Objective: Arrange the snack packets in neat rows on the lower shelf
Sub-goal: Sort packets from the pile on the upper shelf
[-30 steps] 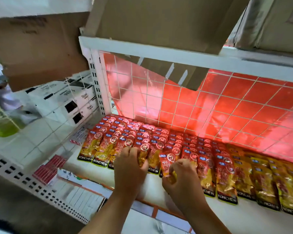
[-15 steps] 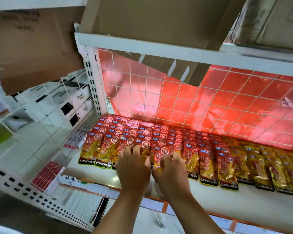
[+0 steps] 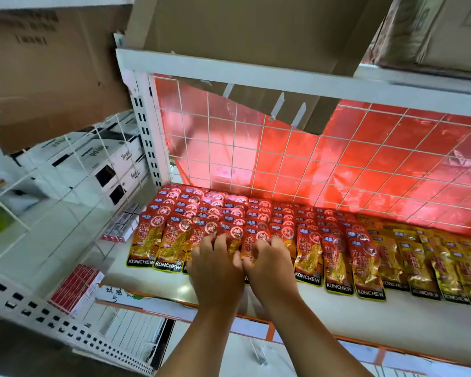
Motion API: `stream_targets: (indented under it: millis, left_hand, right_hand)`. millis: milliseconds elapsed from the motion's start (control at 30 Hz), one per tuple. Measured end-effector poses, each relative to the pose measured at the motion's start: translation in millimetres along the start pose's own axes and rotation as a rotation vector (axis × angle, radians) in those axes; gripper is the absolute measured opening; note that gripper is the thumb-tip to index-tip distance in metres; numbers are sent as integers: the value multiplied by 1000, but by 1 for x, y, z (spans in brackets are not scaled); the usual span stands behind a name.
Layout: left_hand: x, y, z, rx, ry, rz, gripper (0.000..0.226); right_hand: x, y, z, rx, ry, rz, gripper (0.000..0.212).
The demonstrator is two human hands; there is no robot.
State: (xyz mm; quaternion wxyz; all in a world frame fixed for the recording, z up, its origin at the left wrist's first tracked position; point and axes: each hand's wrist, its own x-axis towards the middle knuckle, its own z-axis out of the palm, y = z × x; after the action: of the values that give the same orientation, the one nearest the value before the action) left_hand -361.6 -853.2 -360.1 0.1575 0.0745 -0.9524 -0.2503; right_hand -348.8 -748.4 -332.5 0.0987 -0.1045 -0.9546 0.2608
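Red snack packets marked KONCHEW lie in overlapping rows on the white lower shelf, from the left upright to the middle. Yellow packets continue the rows on the right. Both of my hands are on the front row, side by side and touching. My left hand presses its fingertips flat on the packets beneath it. My right hand has its fingers curled over one front-row packet, whose lower part it hides.
A white wire grid with red film behind it closes the back of the shelf. A cardboard box overhangs the shelf above. White boxes and small red boxes fill the neighbouring shelves on the left.
My right hand has carried its packet leftward and set it into the front row beside my left hand. The view has shifted slightly to the right.
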Motion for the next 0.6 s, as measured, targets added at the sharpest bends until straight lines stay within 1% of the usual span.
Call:
stream_targets:
  millis: [400,500,600]
  left_hand:
    - [-1,-2,5,0,-17,-3,36]
    - [-1,-2,5,-1,-24,-6,36]
    - [-1,-3,4,-14,-23,-3,36]
  right_hand:
    - [0,1,4,-34,12,-15,44]
    - [0,0,2,-32,1,-10,43]
    - [1,1,-3,-33,-36,-5,37]
